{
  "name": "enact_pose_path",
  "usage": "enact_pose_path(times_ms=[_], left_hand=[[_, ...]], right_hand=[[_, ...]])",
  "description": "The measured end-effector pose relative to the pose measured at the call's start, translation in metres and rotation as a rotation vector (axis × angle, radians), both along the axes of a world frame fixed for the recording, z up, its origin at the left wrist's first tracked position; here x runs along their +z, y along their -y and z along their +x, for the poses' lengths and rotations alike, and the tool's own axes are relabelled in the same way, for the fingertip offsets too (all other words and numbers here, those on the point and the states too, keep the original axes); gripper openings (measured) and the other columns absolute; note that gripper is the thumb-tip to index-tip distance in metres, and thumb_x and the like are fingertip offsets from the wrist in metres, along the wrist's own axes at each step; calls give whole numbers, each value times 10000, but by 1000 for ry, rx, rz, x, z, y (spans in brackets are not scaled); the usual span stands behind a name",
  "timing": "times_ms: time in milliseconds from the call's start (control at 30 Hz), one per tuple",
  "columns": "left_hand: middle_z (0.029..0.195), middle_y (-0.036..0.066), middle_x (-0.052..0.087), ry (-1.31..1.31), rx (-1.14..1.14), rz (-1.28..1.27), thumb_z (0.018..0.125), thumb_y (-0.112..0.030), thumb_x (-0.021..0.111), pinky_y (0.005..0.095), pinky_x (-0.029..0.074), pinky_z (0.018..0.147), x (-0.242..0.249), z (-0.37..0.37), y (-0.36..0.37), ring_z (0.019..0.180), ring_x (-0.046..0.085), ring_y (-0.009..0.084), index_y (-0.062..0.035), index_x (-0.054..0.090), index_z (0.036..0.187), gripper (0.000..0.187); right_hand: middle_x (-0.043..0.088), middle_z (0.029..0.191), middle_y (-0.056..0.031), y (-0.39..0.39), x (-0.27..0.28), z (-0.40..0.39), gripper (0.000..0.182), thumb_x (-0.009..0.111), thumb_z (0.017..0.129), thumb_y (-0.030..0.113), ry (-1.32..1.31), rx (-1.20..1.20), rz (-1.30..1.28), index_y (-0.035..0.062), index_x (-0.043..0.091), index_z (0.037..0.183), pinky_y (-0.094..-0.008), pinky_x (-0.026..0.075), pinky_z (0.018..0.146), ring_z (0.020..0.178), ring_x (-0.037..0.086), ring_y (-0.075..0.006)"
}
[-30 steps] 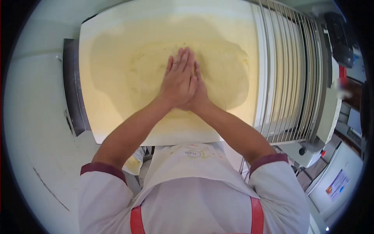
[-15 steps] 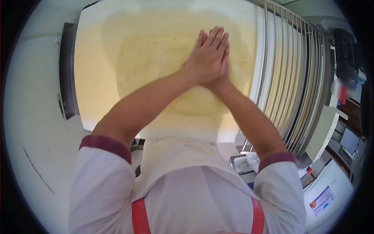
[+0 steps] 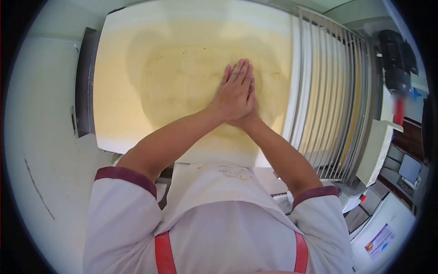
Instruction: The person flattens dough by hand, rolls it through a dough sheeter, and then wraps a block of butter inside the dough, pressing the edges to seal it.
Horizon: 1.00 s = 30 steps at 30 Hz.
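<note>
My left hand (image 3: 233, 93) lies on top of my right hand (image 3: 249, 112), its fingers stretched out and pointing away from me. Most of the right hand is hidden underneath; its edge and straight fingers show along the right side. Both rest over a broad, flat yellowish patch (image 3: 182, 82) that looks like a thin sheet of dough with a few dark specks. This lies on a pale yellow-white tabletop (image 3: 116, 91). Neither hand shows anything between its fingers.
To the right of the tabletop stands a metal wire rack (image 3: 331, 100) with several bars. A dark metal bracket (image 3: 86, 86) is along the left edge by the pale wall. At lower right, a white surface carries a purple label (image 3: 379, 240).
Both hands, still stacked, have come nearer to my body and slightly left over the yellowish patch. The camera view has shifted a little.
</note>
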<state>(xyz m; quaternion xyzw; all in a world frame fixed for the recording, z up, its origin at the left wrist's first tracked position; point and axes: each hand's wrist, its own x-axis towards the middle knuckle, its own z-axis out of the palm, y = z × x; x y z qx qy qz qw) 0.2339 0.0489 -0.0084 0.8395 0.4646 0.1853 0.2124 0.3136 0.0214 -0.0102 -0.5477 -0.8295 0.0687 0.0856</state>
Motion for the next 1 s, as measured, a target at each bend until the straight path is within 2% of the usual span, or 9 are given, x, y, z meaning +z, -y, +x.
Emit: enact_pose_path(times_ms=[100, 200, 267, 433, 533, 700, 800, 933, 1000], left_hand=[[1549, 217, 230, 95, -41, -46, 905, -309, 469, 521, 103, 1175, -7, -10, 0, 1464, 156, 333, 35, 208, 1483, 722], [1563, 206, 195, -198, 47, 150, 944, -324, 443, 505, 86, 1181, -13, -55, -14, 1468, 145, 323, 40, 180, 1489, 706], [1575, 203, 150, -202, 30, 41, 967, -357, 403, 508, 64, 1183, -7, -73, -2, 1473, 116, 321, 38, 148, 1496, 708], [1588, 207, 64, -352, 16, -41, 989, -416, 329, 500, 32, 1187, -12, -69, 5, 1482, 52, 319, 44, 89, 1502, 729], [1587, 213, 57, -343, 1, 29, 991, -425, 315, 495, 30, 1188, -8, -68, -5, 1481, 40, 332, 45, 82, 1502, 733], [1586, 214, 58, -331, -35, -16, 995, -399, 329, 500, 37, 1187, 2, -107, -3, 1479, 33, 348, 15, 78, 1513, 709], [1584, 223, 56, -346, 56, -66, 993, -395, 343, 497, 43, 1186, -5, -137, 19, 1478, 41, 350, 1, 77, 1518, 709], [1579, 242, 39, -407, 85, 16, 981, -425, 354, 503, 34, 1185, -7, -127, 18, 1476, 39, 363, 9, 79, 1514, 741], [1583, 230, 38, -401, 86, 28, 978, -430, 361, 504, 24, 1185, -5, -127, 18, 1479, 23, 351, -3, 78, 1518, 744]], right_hand=[[106, 1583, -208, 3, 4, 3, 819, 441, 925, 476, 8, -32, 4, -14, 135, 1505, -568, 35, 1157, 1468, 52, -385], [94, 1583, -220, -21, 1, 29, 805, 426, 946, 470, 57, -181, -36, -47, 142, 1494, -571, 32, 1159, 1470, 63, -374], [170, 1558, -234, -46, 4, 61, 814, 426, 944, 512, 155, -171, 114, -52, 188, 1480, -585, 82, 1154, 1460, 124, -368], [192, 1552, -228, -60, -11, 66, 858, 468, 905, 566, 145, -276, 43, 2, 199, 1493, -579, 75, 1158, 1455, 135, -375], [185, 1555, -227, -74, -7, 70, 874, 463, 900, 586, 123, -284, 79, 10, 189, 1497, -582, 70, 1157, 1456, 127, -377], [119, 1573, -229, -33, -11, 67, 907, 441, 912, 587, -2, -247, 38, -24, 124, 1502, -595, 55, 1151, 1468, 82, -374], [85, 1578, -235, 12, -10, 62, 920, 435, 917, 582, 138, -245, -73, -47, 100, 1499, -597, 46, 1150, 1472, 60, -376], [82, 1577, -241, -1, -9, 52, 937, 468, 899, 577, 117, -297, -50, -42, 105, 1501, -605, 43, 1145, 1470, 58, -383], [67, 1584, -226, -4, -12, 53, 951, 474, 896, 581, 158, -299, -42, -42, 87, 1502, -583, 38, 1156, 1476, 53, -353]])
